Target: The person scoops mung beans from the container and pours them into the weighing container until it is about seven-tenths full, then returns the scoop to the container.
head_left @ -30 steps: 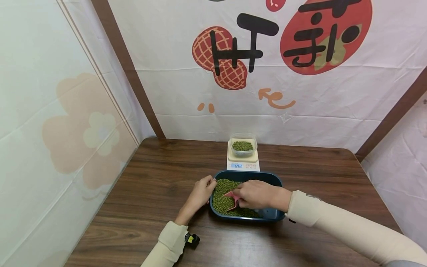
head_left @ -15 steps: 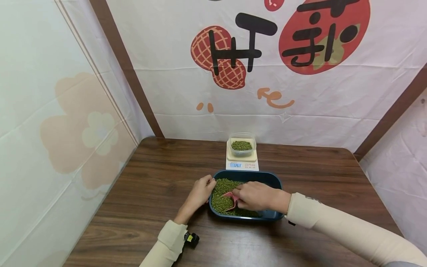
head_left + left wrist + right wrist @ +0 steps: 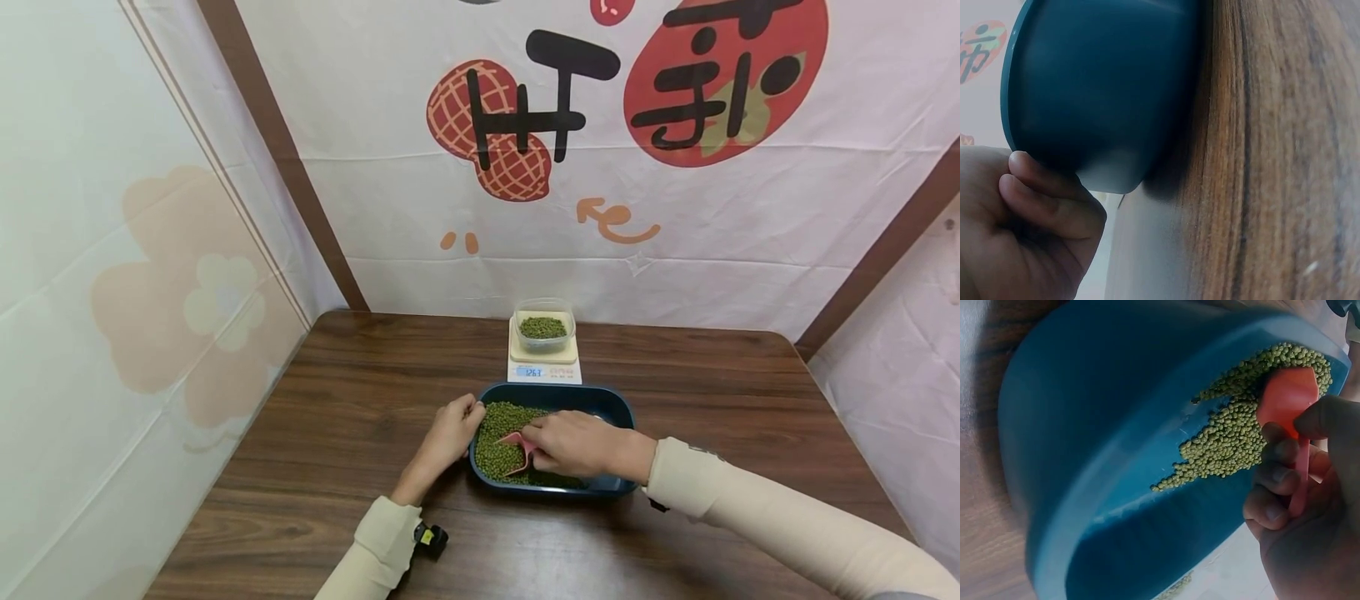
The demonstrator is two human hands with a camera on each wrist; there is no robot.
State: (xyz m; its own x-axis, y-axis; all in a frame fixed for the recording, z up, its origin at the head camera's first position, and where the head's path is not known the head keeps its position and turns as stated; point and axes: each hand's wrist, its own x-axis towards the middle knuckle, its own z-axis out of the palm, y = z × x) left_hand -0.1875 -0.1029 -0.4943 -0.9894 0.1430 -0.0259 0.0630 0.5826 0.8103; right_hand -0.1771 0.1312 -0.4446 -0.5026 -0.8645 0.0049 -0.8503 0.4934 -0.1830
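Note:
A dark blue oval tub (image 3: 611,400) stands on the table, with green mung beans (image 3: 504,417) heaped toward its left end. My right hand (image 3: 573,440) holds a pink scoop (image 3: 1288,400) by its handle, fingers and thumb wrapped round it. The scoop's bowl lies among the beans. At the tub's left end my left hand (image 3: 450,435) grips the rim, and its curled fingers (image 3: 1047,209) show against the outer wall in the left wrist view. The scoop's handle is mostly covered by my right hand in the head view.
Behind the tub, a white kitchen scale (image 3: 517,372) with a lit display carries a clear plastic box (image 3: 543,342) with some beans in it. The brown wooden table (image 3: 360,392) ends at a printed cloth backdrop (image 3: 420,287).
Hardly anything moves. The head view shifts slightly, while both hands, the scoop and the tub keep their places.

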